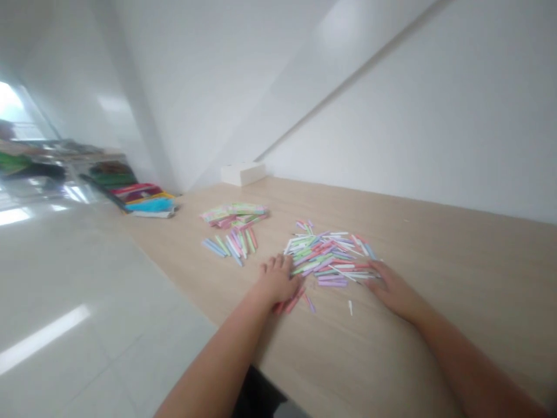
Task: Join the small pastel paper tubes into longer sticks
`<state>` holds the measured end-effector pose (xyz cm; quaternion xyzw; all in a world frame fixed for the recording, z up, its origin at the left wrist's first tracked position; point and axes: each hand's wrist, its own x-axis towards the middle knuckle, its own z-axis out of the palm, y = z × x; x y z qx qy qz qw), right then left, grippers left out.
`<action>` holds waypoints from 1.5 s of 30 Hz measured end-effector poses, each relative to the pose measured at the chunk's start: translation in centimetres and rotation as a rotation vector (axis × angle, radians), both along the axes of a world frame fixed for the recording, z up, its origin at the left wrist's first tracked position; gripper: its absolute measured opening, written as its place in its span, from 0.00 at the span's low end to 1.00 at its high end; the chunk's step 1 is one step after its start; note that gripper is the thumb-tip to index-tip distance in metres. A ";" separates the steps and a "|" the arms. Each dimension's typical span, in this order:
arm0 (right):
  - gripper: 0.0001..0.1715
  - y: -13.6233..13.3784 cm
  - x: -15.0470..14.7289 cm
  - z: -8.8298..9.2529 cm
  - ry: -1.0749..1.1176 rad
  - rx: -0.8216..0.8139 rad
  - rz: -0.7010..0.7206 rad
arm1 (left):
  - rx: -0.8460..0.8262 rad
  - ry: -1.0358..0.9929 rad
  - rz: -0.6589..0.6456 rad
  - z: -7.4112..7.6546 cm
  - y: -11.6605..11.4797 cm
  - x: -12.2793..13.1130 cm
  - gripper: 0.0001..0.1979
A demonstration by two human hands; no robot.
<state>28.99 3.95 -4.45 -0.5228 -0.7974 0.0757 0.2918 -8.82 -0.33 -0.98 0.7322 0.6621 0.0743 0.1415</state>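
Observation:
A loose heap of slim pen-like sticks (324, 252) in pastel green, pink, purple, white and coral lies on the wooden table. At the heap's left edge rests my left hand (281, 283), palm down with its fingers spread. Several coral sticks (296, 301) poke out beneath and beside this hand. My right hand (391, 287) is at the right side, its thumb and fingers apart and near the ends of the sticks. Nothing shows gripped in either hand. One white stick (350, 307) lies alone in front of the heap. Blur hides the fine details.
Left of the heap is a smaller row of sticks (235, 242), with a stack of pastel packets (235, 215) behind it. A white box (243, 173) stands against the wall. Folded coloured items (150, 203) are at the table's far left end. The table's edge (187, 293) runs along the left.

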 end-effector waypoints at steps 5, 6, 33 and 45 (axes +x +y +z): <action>0.36 -0.3 -0.5 0.4 -0.116 0.049 0.072 | 0.063 0.066 -0.068 0.8 3.3 0.9 0.41; 0.36 -0.3 -0.6 0.4 -0.124 0.053 0.072 | 0.108 0.075 -0.086 1.2 4.1 1.2 0.39; 0.36 -2.6 -4.1 1.7 -0.235 -0.054 0.176 | 0.177 -0.081 -0.817 3.7 4.5 4.1 0.21; 0.31 -3.7 -5.2 2.5 -0.176 -0.047 0.249 | 0.289 0.073 -0.745 2.7 4.2 4.9 0.12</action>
